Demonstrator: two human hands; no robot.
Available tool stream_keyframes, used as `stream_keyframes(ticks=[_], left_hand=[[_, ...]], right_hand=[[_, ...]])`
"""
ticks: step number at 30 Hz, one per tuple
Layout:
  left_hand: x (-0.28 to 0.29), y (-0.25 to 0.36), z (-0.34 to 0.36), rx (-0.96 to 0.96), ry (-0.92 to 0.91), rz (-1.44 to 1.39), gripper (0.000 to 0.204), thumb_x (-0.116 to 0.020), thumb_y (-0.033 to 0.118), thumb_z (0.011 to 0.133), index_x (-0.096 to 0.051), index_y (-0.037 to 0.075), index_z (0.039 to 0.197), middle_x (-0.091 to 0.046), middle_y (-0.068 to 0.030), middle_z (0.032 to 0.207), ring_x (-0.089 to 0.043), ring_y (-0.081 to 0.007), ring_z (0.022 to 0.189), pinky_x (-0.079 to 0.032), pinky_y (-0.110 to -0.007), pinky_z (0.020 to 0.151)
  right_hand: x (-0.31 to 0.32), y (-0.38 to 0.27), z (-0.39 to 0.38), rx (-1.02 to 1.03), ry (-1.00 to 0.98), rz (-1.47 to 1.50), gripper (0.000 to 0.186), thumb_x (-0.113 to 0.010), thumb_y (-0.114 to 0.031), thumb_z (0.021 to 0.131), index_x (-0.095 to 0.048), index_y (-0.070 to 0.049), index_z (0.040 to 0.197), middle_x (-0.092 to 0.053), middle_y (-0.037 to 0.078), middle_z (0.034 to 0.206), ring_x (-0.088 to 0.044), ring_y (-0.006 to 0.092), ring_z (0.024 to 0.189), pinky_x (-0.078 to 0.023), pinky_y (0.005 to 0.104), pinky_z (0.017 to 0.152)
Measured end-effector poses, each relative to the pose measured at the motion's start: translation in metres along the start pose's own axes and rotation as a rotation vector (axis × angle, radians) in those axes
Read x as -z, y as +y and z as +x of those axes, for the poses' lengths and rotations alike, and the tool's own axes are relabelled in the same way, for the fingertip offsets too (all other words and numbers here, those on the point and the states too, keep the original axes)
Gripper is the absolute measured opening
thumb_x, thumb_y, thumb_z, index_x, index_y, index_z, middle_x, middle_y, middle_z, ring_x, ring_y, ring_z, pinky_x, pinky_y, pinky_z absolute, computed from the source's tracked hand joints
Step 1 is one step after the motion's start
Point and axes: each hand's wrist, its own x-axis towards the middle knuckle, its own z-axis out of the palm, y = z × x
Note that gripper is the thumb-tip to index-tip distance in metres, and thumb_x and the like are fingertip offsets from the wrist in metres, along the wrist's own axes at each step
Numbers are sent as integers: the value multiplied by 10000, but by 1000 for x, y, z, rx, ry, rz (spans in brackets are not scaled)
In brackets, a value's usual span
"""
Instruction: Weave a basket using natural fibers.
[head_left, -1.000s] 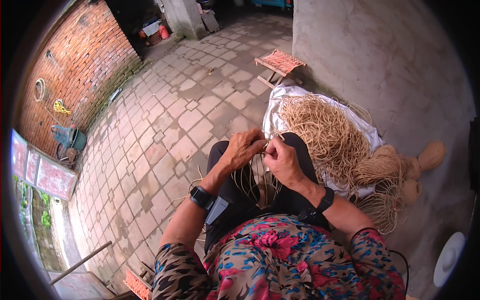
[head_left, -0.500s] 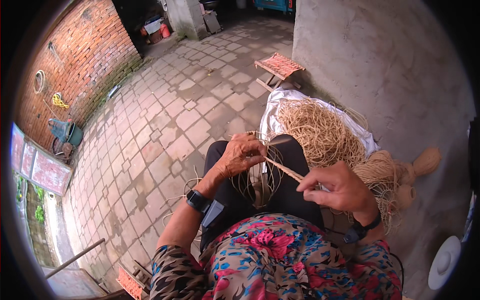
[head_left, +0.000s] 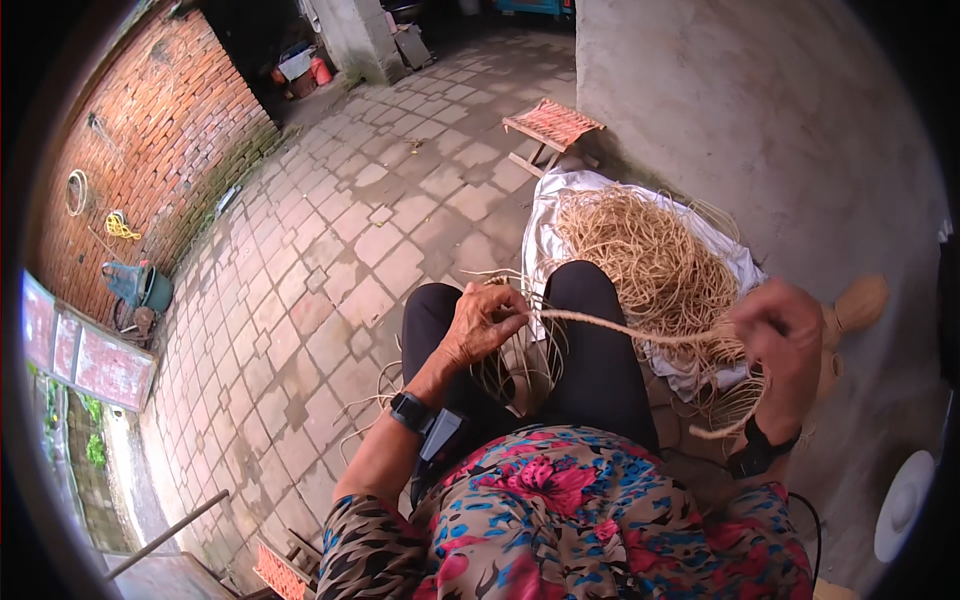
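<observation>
My left hand (head_left: pixel 482 322) pinches one end of a twisted straw rope (head_left: pixel 625 329) above my lap, with loose straw strands (head_left: pixel 515 365) hanging from it between my knees. My right hand (head_left: pixel 782 330) has pulled out to the right and grips the other end of the rope, which is stretched taut between both hands. Behind my right hand lies a big tangled pile of finished straw rope (head_left: pixel 645 255) on a white sheet (head_left: pixel 545 235).
A small woven stool (head_left: pixel 553 125) stands on the paved yard beyond the pile. A grey concrete wall (head_left: pixel 780 130) rises on the right, a brick wall (head_left: pixel 140 150) on the left. A white round object (head_left: pixel 905 505) lies at the lower right.
My right hand has moved away from my left, out to the right, drawing the twisted rope taut. My left hand has stayed over my lap.
</observation>
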Motion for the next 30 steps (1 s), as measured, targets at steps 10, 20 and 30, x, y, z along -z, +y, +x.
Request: stream_keyframes(ticks=[10, 20, 30], left_hand=[[-21, 15, 10, 39, 134, 390, 286, -546, 49, 742, -531, 82, 1025, -619, -102, 729, -619, -318, 711, -468, -420, 722], [13, 22, 22, 299, -188, 59, 340, -628, 90, 795, -547, 52, 1122, -677, -106, 824, -665, -229, 732, -501, -345, 675], [25, 4, 43, 559, -221, -287, 405, -648, 66, 751, -492, 43, 1123, -666, -111, 836, -639, -164, 751, -511, -292, 658]], right_hand=[[-52, 168, 38, 226, -130, -817, 281, -667, -100, 809, -604, -54, 1079, -617, 112, 1035, -601, 288, 978, -458, 414, 843], [-80, 207, 21, -107, -185, -605, 144, -653, -174, 850, -640, -32, 840, -631, 163, 722, -647, 335, 696, -484, 389, 598], [-94, 192, 35, 110, -29, -793, 161, -689, -215, 824, -630, -66, 830, -637, 97, 770, -628, 294, 735, -439, 388, 749]])
